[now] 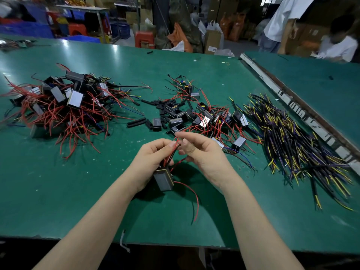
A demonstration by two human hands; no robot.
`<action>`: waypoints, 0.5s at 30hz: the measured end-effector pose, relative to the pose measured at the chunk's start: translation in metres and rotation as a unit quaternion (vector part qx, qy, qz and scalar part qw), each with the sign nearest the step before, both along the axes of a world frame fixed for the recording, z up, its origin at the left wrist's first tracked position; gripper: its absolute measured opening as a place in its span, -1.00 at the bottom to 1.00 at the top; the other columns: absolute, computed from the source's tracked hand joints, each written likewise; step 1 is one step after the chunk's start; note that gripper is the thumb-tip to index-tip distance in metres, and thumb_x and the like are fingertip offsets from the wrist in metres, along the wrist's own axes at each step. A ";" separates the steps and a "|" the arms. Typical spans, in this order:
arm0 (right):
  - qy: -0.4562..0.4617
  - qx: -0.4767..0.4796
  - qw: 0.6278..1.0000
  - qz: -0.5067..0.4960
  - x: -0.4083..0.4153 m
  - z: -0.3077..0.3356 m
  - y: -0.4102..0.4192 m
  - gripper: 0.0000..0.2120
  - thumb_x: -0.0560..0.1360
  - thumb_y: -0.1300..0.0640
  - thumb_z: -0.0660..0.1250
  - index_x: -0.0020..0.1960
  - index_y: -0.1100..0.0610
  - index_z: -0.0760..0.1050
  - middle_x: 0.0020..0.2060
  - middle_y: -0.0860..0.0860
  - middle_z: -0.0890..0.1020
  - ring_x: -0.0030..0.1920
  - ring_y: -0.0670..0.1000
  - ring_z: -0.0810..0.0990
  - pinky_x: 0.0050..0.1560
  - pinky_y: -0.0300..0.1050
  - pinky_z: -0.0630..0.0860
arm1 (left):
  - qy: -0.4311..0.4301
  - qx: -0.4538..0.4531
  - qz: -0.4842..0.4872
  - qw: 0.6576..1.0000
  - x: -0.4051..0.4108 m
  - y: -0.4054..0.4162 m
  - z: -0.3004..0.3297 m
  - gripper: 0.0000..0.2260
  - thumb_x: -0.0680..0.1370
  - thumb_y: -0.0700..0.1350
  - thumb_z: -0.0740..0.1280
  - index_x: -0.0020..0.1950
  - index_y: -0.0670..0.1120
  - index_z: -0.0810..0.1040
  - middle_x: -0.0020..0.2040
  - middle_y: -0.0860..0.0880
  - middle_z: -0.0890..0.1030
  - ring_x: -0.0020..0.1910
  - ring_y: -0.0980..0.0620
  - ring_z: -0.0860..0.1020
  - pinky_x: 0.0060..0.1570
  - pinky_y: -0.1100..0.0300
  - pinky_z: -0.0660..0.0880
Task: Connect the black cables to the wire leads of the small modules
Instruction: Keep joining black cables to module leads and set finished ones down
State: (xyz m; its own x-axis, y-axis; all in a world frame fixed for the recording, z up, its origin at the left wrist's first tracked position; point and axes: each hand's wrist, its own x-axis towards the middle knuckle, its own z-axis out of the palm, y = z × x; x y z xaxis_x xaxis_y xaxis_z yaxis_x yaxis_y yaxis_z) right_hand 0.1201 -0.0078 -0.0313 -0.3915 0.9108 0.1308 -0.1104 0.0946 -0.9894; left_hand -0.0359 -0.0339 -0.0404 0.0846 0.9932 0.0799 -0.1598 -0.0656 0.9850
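A small grey-and-black module (163,180) hangs over the green table (78,191), its red and black leads (172,153) running up between my hands. My left hand (153,160) grips the leads just above the module. My right hand (202,152) pinches the upper ends of the leads between thumb and fingers. One long red lead (191,193) trails down to the right of the module. A pile of black cables (292,145) with yellow and blue cores lies to the right.
A heap of modules with red wires (64,106) lies at the left. A smaller heap of modules (202,117) and short black sleeves (155,110) sit in the middle. A metal strip (292,102) divides off a second table, where two people stand at the far right.
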 end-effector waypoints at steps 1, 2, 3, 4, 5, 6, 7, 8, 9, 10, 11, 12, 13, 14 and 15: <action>-0.017 0.030 0.999 -0.015 0.000 0.000 -0.001 -0.79 0.43 -0.03 0.34 0.05 -0.06 0.60 -0.24 -0.13 0.67 -0.21 -0.19 0.59 -0.21 -0.37 0.45 | 0.003 0.000 -0.010 1.000 0.000 0.000 -0.001 -0.81 0.41 0.01 0.31 -0.19 -0.12 0.54 -0.49 0.07 0.48 -0.52 0.20 0.44 -0.47 0.39 0.38; -0.020 0.052 0.998 -0.023 -0.001 0.000 -0.002 -0.80 0.44 -0.04 0.32 0.03 -0.06 0.60 -0.26 -0.14 0.66 -0.22 -0.20 0.58 -0.21 -0.40 0.44 | 0.009 0.001 -0.016 1.000 0.000 0.000 -0.001 -0.80 0.41 0.01 0.32 -0.19 -0.12 0.54 -0.49 0.07 0.48 -0.52 0.19 0.45 -0.46 0.38 0.40; -0.019 0.067 0.997 -0.028 -0.002 0.000 -0.003 -0.81 0.45 -0.05 0.31 0.01 -0.06 0.61 -0.27 -0.14 0.65 -0.23 -0.20 0.57 -0.21 -0.42 0.43 | 0.014 0.002 -0.020 1.000 0.001 0.000 -0.002 -0.80 0.41 0.01 0.31 -0.18 -0.12 0.54 -0.49 0.07 0.49 -0.52 0.19 0.45 -0.46 0.38 0.40; -0.022 0.077 0.996 -0.032 -0.003 0.000 -0.004 -0.82 0.45 -0.05 0.30 -0.02 -0.05 0.61 -0.28 -0.14 0.64 -0.24 -0.20 0.56 -0.21 -0.42 0.43 | 0.017 0.002 -0.021 1.000 0.001 0.000 -0.002 -0.80 0.42 0.01 0.31 -0.16 -0.12 0.55 -0.49 0.06 0.49 -0.52 0.18 0.45 -0.46 0.37 0.40; -0.029 0.083 0.995 -0.039 -0.005 0.001 -0.005 -0.84 0.46 -0.05 0.30 -0.06 -0.03 0.61 -0.29 -0.15 0.64 -0.25 -0.21 0.56 -0.21 -0.42 0.42 | 0.018 0.000 -0.021 1.000 0.002 -0.001 -0.002 -0.81 0.42 0.00 0.31 -0.16 -0.13 0.55 -0.49 0.05 0.50 -0.53 0.18 0.45 -0.46 0.37 0.40; -0.037 0.085 0.995 -0.049 -0.007 0.001 -0.006 -0.86 0.48 -0.03 0.29 -0.10 -0.01 0.60 -0.30 -0.16 0.63 -0.27 -0.23 0.55 -0.22 -0.42 0.41 | 0.017 -0.003 -0.021 1.000 0.002 -0.001 -0.002 -0.82 0.42 -0.01 0.31 -0.17 -0.13 0.55 -0.49 0.03 0.49 -0.53 0.18 0.44 -0.46 0.38 0.40; -0.040 0.080 0.994 -0.064 -0.010 0.000 -0.006 -0.87 0.51 0.02 0.29 -0.13 0.02 0.58 -0.34 -0.17 0.62 -0.30 -0.25 0.54 -0.23 -0.44 0.41 | 0.016 -0.007 -0.019 1.000 0.002 -0.001 -0.002 -0.83 0.42 -0.02 0.31 -0.18 -0.13 0.55 -0.49 0.03 0.48 -0.52 0.17 0.44 -0.46 0.38 0.40; -0.038 0.070 0.993 -0.087 -0.013 -0.001 -0.006 -0.86 0.55 0.09 0.29 -0.16 0.04 0.57 -0.37 -0.19 0.61 -0.33 -0.27 0.53 -0.25 -0.44 0.41 | 0.014 -0.011 -0.014 1.000 0.003 0.000 -0.002 -0.85 0.43 -0.04 0.32 -0.19 -0.12 0.56 -0.49 0.03 0.46 -0.51 0.17 0.44 -0.45 0.38 0.41; -0.034 0.051 0.991 -0.119 -0.015 -0.002 -0.006 -0.84 0.56 0.15 0.29 -0.18 0.06 0.56 -0.40 -0.20 0.61 -0.35 -0.28 0.52 -0.25 -0.43 0.41 | 0.012 -0.013 -0.008 1.000 0.004 0.001 -0.002 -0.87 0.46 -0.07 0.32 -0.20 -0.12 0.57 -0.49 0.04 0.45 -0.50 0.16 0.43 -0.44 0.38 0.42; -0.030 0.026 0.987 -0.153 -0.017 -0.004 -0.005 -0.82 0.57 0.19 0.29 -0.20 0.07 0.56 -0.41 -0.20 0.60 -0.36 -0.28 0.52 -0.25 -0.40 0.43 | 0.013 -0.012 0.001 1.000 0.006 0.002 -0.003 -0.88 0.50 -0.11 0.31 -0.20 -0.11 0.57 -0.49 0.05 0.43 -0.49 0.15 0.42 -0.42 0.37 0.43; -0.028 -0.001 0.982 -0.185 -0.019 -0.005 -0.004 -0.81 0.56 0.21 0.28 -0.20 0.07 0.56 -0.38 -0.18 0.61 -0.37 -0.28 0.52 -0.24 -0.35 0.45 | 0.021 -0.006 0.012 1.000 0.008 0.002 -0.003 -0.87 0.53 -0.14 0.30 -0.19 -0.11 0.57 -0.50 0.06 0.42 -0.48 0.15 0.41 -0.41 0.38 0.43; -0.026 -0.022 0.977 -0.210 -0.021 -0.007 -0.003 -0.81 0.56 0.23 0.27 -0.20 0.08 0.57 -0.32 -0.17 0.62 -0.36 -0.28 0.53 -0.23 -0.32 0.46 | 0.043 0.005 0.024 0.999 0.010 0.003 -0.004 -0.86 0.55 -0.15 0.30 -0.19 -0.11 0.57 -0.50 0.07 0.42 -0.47 0.15 0.39 -0.41 0.37 0.41; -0.026 -0.035 0.973 -0.229 -0.022 -0.008 -0.003 -0.81 0.55 0.23 0.27 -0.19 0.08 0.57 -0.26 -0.15 0.63 -0.35 -0.28 0.54 -0.23 -0.31 0.47 | 0.075 0.019 0.036 0.996 0.012 0.004 -0.005 -0.87 0.55 -0.14 0.31 -0.18 -0.10 0.58 -0.49 0.09 0.42 -0.46 0.14 0.37 -0.41 0.36 0.39; -0.032 -0.037 0.969 -0.242 -0.022 -0.009 -0.002 -0.82 0.55 0.22 0.27 -0.19 0.07 0.57 -0.22 -0.13 0.63 -0.32 -0.25 0.55 -0.21 -0.29 0.48 | 0.107 0.032 0.044 0.993 0.013 0.004 -0.005 -0.89 0.54 -0.13 0.33 -0.18 -0.07 0.59 -0.49 0.09 0.41 -0.46 0.13 0.35 -0.41 0.33 0.36; -0.037 -0.034 0.967 -0.250 -0.022 -0.009 -0.002 -0.81 0.55 0.20 0.28 -0.20 0.05 0.57 -0.22 -0.15 0.63 -0.29 -0.22 0.56 -0.18 -0.25 0.49 | 0.130 0.042 0.050 0.989 0.014 0.004 -0.006 -0.91 0.52 -0.13 0.35 -0.18 -0.04 0.59 -0.48 0.09 0.40 -0.44 0.11 0.33 -0.40 0.28 0.33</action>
State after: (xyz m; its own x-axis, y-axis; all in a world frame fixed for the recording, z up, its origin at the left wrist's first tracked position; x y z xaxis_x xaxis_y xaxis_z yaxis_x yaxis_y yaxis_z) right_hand 0.0978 -0.0095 -0.0406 0.0933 0.9943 0.0521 0.0044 0.0519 -0.9986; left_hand -0.0217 -0.0297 -0.0461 0.0149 0.9885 0.1506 0.1091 -0.1513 0.9825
